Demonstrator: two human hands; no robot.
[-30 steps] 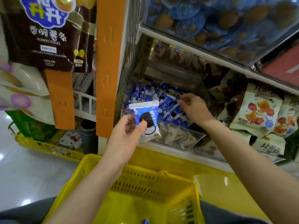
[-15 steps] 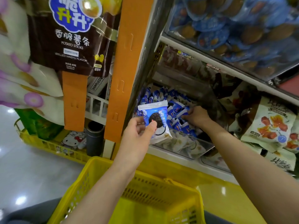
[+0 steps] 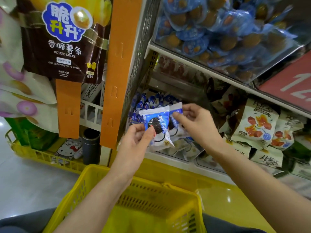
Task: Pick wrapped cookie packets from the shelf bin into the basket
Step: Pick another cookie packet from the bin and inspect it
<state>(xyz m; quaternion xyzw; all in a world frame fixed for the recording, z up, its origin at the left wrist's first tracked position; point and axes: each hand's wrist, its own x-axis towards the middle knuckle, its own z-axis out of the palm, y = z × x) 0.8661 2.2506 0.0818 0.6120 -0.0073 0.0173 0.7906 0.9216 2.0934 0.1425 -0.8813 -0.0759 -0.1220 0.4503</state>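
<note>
A second packet (image 3: 177, 113) has been lifted from the bin (image 3: 188, 153); two are now held, none yet dropped.
The first packet (image 3: 157, 125) is pinched at its lower left corner by the left hand (image 3: 138, 143), thumb on the front and fingers curled behind, forearm raised over the basket (image 3: 94, 170). The second packet is tucked just behind the first, overlapping it, and is pinched near its top by the right hand (image 3: 198, 126), which was down in the bin half a second ago. Both are held in front of the bin, above the basket's far rim; the drop is judged to be next.
</note>
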